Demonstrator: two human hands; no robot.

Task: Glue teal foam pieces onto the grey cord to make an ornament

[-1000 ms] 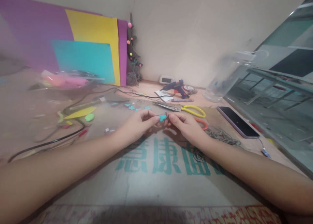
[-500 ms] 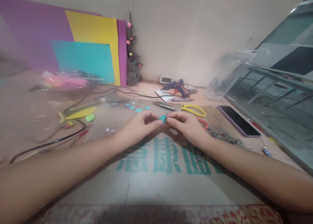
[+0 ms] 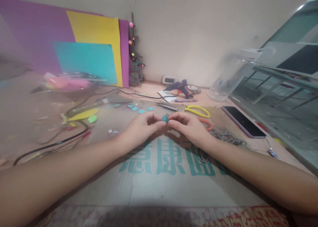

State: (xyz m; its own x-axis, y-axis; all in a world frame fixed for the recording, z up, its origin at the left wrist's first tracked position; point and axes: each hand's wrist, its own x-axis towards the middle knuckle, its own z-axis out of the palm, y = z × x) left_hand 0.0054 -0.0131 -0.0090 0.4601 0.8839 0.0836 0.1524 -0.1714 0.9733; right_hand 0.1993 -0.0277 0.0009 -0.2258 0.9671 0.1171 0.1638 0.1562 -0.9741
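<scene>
Between the fingertips of both hands is a small teal foam flower [image 3: 165, 118], folded or curled so its petals no longer lie flat. My left hand [image 3: 147, 124] pinches its left side with thumb and forefinger. From the right, my right hand [image 3: 186, 122] pinches its other edge, fingers closed. Beyond the left hand several teal flower cut-outs [image 3: 141, 111] lie on the mat. Scissors with yellow handles [image 3: 197, 111] lie just behind the right hand, and an orange handle loop [image 3: 206, 123] shows beside its knuckles.
A dark blue glue gun [image 3: 180, 87] stands at the back, its cable running left. Right are a phone [image 3: 243, 121], tangled grey cord [image 3: 228, 136] and a clear jug [image 3: 226, 76]. Coloured sheets [image 3: 94, 31] lean against the wall, left. Printed sacking [image 3: 149, 190] covers the table.
The teal flower has turned between my fingertips and now looks rounder and more folded, where its petals spread before. Both hands stay in about the same place.
</scene>
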